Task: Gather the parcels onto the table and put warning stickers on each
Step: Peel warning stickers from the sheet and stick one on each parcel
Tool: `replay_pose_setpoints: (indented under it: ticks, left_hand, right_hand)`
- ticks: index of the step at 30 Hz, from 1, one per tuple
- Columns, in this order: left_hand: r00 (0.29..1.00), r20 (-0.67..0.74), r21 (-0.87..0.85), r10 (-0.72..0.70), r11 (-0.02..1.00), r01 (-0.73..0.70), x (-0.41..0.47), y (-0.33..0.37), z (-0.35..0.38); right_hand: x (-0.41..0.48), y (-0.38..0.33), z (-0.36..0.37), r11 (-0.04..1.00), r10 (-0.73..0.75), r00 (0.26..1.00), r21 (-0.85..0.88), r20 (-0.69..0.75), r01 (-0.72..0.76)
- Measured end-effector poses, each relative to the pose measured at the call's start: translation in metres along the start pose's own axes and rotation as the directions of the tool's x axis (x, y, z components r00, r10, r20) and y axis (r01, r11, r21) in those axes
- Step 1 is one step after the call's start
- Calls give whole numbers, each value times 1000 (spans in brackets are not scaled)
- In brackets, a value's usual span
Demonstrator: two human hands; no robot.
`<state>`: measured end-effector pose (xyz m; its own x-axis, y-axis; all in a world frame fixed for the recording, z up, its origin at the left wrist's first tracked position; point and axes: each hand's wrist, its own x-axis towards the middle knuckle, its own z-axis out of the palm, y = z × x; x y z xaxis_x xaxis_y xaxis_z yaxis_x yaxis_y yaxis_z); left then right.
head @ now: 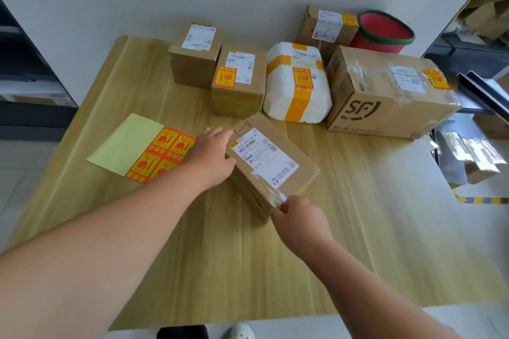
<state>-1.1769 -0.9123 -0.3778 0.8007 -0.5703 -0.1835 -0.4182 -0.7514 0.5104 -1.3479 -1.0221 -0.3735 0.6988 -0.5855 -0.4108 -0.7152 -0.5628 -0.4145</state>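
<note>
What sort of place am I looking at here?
Probably a courier parcel depot or mailroom: labelled cardboard parcels gathered on a table, a sheet of fragile warning stickers, and shelving alongside that holds more cardboard.

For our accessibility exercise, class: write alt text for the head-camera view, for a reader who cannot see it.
A person steadies a brown parcel on a wooden table, left hand against its side, right hand pinching its near corner. A sheet of warning stickers lies to its left; behind stand five more parcels, most already stickered, and a red bucket.
</note>
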Motion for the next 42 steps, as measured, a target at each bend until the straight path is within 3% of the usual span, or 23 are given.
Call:
replay_pose_setpoints:
  ticks: [11,17,21,31,35,42]
  left_hand:
    - [990,37,154,-137,980,130,-10,-103,-43]
    - [976,20,246,-219,947,207,4,-158,-70]
    - [974,58,280,-219,940,195,19,-186,-85]
    - [960,213,316,-184,942,111,62,-231,-68]
    - [947,228,342,-225,930,138,61,-245,-54]
    - [954,197,333,-228,930,154,58,-243,-55]
  right_hand:
    - [4,-116,44,984,-177,952,39,250,173]
    - [24,-186,68,932,-364,925,46,114,361]
    - [67,-219,81,933,-349,933,-60,84,354]
    - [161,-244,126,916,-230,953,-286,197,280]
    - [167,-243,134,919,-198,959,-303,204,254]
    - [149,-248,141,873,-271,949,-374,159,312]
